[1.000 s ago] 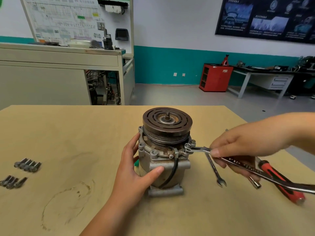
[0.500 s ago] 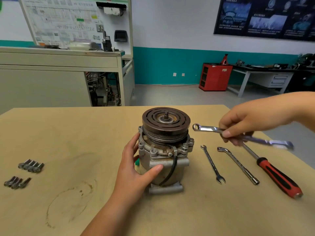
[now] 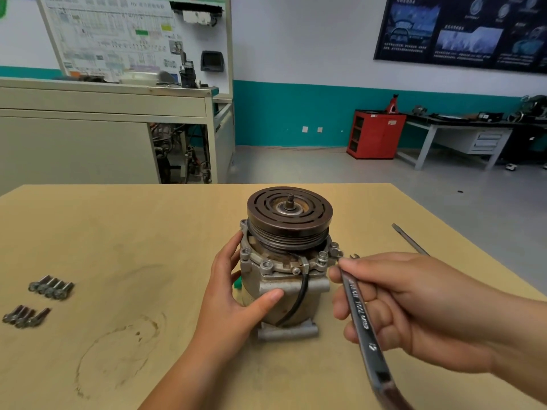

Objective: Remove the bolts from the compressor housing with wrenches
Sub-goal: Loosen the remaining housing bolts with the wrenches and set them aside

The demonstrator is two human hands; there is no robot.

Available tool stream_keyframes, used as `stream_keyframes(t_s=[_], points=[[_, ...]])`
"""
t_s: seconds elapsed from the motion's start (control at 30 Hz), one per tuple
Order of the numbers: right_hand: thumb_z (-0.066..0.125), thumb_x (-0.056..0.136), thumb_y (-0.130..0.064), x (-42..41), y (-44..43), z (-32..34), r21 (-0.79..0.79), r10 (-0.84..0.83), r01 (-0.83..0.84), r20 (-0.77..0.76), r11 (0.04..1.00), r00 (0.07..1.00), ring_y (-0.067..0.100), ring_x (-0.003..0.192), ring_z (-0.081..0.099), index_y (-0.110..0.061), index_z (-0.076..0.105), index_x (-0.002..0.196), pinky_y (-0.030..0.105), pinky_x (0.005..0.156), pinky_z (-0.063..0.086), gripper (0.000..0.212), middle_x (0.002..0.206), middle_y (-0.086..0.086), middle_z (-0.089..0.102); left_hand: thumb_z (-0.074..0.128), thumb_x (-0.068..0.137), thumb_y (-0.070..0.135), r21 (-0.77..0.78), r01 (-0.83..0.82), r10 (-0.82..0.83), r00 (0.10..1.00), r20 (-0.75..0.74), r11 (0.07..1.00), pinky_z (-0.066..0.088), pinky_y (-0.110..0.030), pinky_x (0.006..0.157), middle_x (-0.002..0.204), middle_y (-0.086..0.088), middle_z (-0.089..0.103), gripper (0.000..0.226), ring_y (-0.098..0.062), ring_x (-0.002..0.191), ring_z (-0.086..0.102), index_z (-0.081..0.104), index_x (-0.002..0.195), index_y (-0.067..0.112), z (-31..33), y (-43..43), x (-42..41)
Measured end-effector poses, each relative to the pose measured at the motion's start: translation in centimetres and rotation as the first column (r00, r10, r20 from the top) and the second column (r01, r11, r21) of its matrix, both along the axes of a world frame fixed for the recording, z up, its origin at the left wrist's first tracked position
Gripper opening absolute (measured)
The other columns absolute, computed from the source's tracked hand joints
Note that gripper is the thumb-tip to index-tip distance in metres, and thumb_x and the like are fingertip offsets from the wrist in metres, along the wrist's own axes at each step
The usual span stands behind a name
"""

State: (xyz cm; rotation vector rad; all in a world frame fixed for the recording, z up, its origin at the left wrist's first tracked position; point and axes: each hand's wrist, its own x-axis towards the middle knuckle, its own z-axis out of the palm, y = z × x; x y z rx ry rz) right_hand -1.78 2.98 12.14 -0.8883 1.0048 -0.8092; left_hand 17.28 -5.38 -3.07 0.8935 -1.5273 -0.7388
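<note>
A grey compressor [image 3: 285, 288] with a dark pulley on top stands upright on the wooden table [image 3: 124, 238]. My left hand [image 3: 236, 294] grips its housing from the left, thumb across the front. My right hand [image 3: 408, 309] holds a steel wrench [image 3: 359, 318] by the shaft. The wrench's head sits at a bolt [image 3: 334, 250] on the flange's right side. Other bolts [image 3: 266, 265] remain in the flange.
Two rows of removed bolts [image 3: 51, 287] [image 3: 25, 317] lie at the table's left. A screwdriver shaft [image 3: 410, 239] shows behind my right hand; other tools there are hidden. A dark ring stain [image 3: 115, 359] marks the table front left. Benches and a red cabinet [image 3: 376, 134] stand far behind.
My right hand lifted the wrench off the flange, swung it up and away, then brought it back down to the right-side bolt from a nearer angle. My left hand stayed on the housing.
</note>
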Motion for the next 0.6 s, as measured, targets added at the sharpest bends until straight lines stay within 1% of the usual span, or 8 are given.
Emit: stream_keyframes(t_s=[0.1, 0.2, 0.23, 0.3, 0.43, 0.57, 0.6], points=[[0.054, 0.071, -0.023, 0.6, -0.5, -0.1, -0.01, 0.005, -0.005, -0.04, 1.0, 0.999, 0.019, 0.032, 0.057, -0.001, 0.054, 0.089, 0.022, 0.033, 0.047, 0.028, 0.05, 0.014, 0.06, 0.071, 0.059, 0.073, 0.004, 0.003, -0.003, 1.0, -0.001, 1.0, 0.039, -0.024, 0.103, 0.141, 0.021, 0.045, 0.085, -0.003, 0.131, 0.043, 0.031, 0.133, 0.061, 0.1, 0.1, 0.0], [0.051, 0.083, -0.022, 0.6, -1.0, 0.0, -0.011, -0.002, 0.001, -0.084, 1.0, 0.997, 0.017, 0.03, 0.054, -0.003, 0.054, 0.089, 0.019, 0.032, 0.043, 0.02, 0.047, 0.012, 0.057, 0.073, 0.06, 0.068, 0.004, 0.008, -0.008, 1.0, 0.002, 1.0, 0.04, -0.017, 0.102, 0.141, 0.022, 0.045, 0.084, -0.002, 0.131, 0.043, 0.031, 0.133, 0.062, 0.2, 0.2, 0.0], [0.048, 0.088, -0.021, 0.5, -1.1, 0.0, -0.011, -0.001, 0.0, -0.102, 1.0, 0.995, 0.017, 0.03, 0.053, -0.002, 0.054, 0.09, 0.019, 0.032, 0.044, 0.019, 0.047, 0.012, 0.057, 0.074, 0.06, 0.066, 0.005, 0.008, -0.008, 1.0, 0.004, 1.0, 0.04, -0.015, 0.101, 0.14, 0.023, 0.044, 0.083, -0.001, 0.131, 0.043, 0.031, 0.132, 0.062, 0.2, 0.2, 0.0], [0.045, 0.093, -0.021, 0.2, -1.0, -0.1, -0.014, 0.015, -0.018, -0.147, 1.0, 0.989, 0.017, 0.029, 0.053, -0.002, 0.053, 0.093, 0.021, 0.035, 0.046, 0.02, 0.046, 0.013, 0.057, 0.074, 0.061, 0.061, 0.008, 0.007, -0.007, 1.0, 0.009, 1.0, 0.039, -0.015, 0.101, 0.14, 0.024, 0.044, 0.082, 0.0, 0.131, 0.042, 0.031, 0.131, 0.064, 0.2, 0.2, 0.1], [0.045, 0.094, -0.021, 0.0, -1.0, 0.0, -0.012, 0.032, -0.036, -0.226, 0.999, 0.974, 0.018, 0.029, 0.054, -0.001, 0.052, 0.095, 0.024, 0.036, 0.049, 0.022, 0.047, 0.014, 0.058, 0.073, 0.061, 0.06, 0.02, 0.002, -0.002, 1.0, 0.019, 1.0, 0.037, -0.008, 0.098, 0.141, 0.025, 0.043, 0.082, 0.002, 0.131, 0.041, 0.03, 0.13, 0.066, 0.3, 0.3, 0.1], [0.045, 0.095, -0.02, -0.1, -1.3, 0.6, 0.003, 0.062, -0.064, -0.295, 0.998, 0.953, 0.019, 0.029, 0.054, -0.001, 0.054, 0.093, 0.021, 0.032, 0.046, 0.021, 0.046, 0.014, 0.057, 0.073, 0.06, 0.059, 0.027, 0.001, -0.002, 1.0, 0.016, 1.0, 0.038, -0.014, 0.1, 0.141, 0.024, 0.043, 0.082, 0.002, 0.13, 0.042, 0.03, 0.129, 0.067, 0.4, 0.4, 0.1], [0.044, 0.095, -0.02, -0.2, -1.4, 0.7, 0.007, 0.073, -0.075, -0.311, 0.997, 0.948, 0.018, 0.029, 0.054, -0.001, 0.054, 0.093, 0.02, 0.031, 0.044, 0.021, 0.045, 0.013, 0.056, 0.073, 0.06, 0.059, 0.029, 0.0, -0.001, 1.0, 0.017, 1.0, 0.038, -0.012, 0.1, 0.14, 0.026, 0.043, 0.082, 0.003, 0.13, 0.042, 0.029, 0.128, 0.068, 0.4, 0.4, 0.1]])
